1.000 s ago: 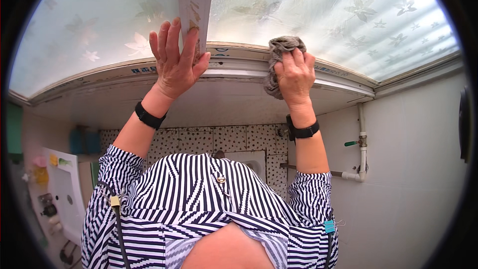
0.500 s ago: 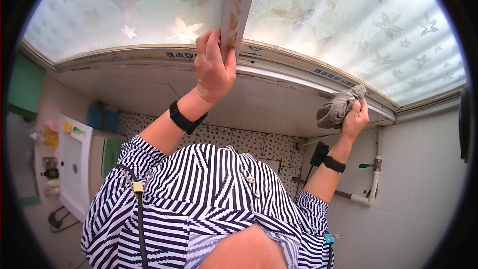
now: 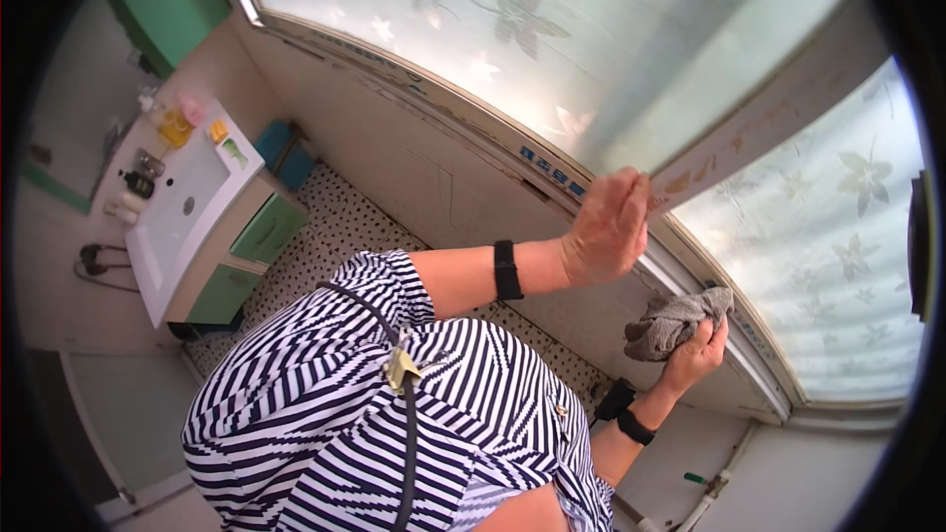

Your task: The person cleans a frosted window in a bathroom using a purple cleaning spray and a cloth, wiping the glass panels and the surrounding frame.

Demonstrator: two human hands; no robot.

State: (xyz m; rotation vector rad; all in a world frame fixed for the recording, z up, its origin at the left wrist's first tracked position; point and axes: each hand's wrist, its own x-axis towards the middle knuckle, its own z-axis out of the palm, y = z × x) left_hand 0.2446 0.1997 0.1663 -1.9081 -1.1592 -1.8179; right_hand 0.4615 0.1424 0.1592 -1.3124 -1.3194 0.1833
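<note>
My left hand point(image 3: 609, 227) is closed at the lower end of the window's pale upright frame bar point(image 3: 719, 163), its fingers curled against the bar's edge. A crumpled grey-brown cloth point(image 3: 675, 323) is bunched in my right hand point(image 3: 698, 357), whose fingers wrap its near side. That cloth is close beside the bottom rail point(image 3: 680, 276) of the window; whether it touches the rail I cannot tell. Frosted glass panes point(image 3: 512, 39) with a leaf pattern stand on both sides of the bar. A black band circles each of my wrists.
At the left a white washbasin point(image 3: 172, 256) tops a green cabinet point(image 3: 232, 281), with bottles along its back edge. A blue bin-like object point(image 3: 286, 153) stands in the corner. White pipes with a green-handled valve point(image 3: 695, 478) run at the lower right. The floor has spotted tiles point(image 3: 340, 212).
The view has turned toward the left, bringing the washbasin further in. My left hand and the upright bar now appear nearer to my right hand. The cloth is still held.
</note>
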